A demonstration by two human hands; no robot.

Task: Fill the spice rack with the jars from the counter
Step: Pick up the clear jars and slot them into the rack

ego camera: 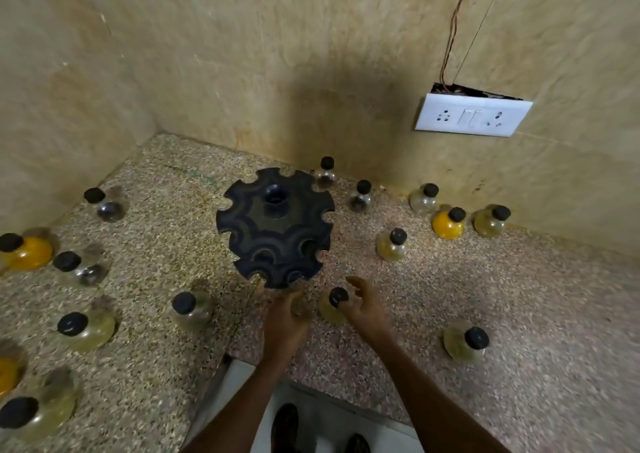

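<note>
A black round spice rack (275,226) with scalloped slots stands in the middle of the speckled counter (519,297); its visible slots hold no jars. Just in front of it, my right hand (367,309) grips a small glass jar with a black cap (334,305) holding pale yellowish contents. My left hand (284,321) reaches toward the rack's base, fingers curled, blurred; whether it touches the rack I cannot tell. Several black-capped jars stand loose around the rack, such as one (189,309) to the left and one (393,245) to the right.
More jars line the left side (24,250) and the back right by the wall (447,223). A white socket plate (472,115) with loose wires hangs on the tiled wall. The counter's front edge has a notch where my shoes show below.
</note>
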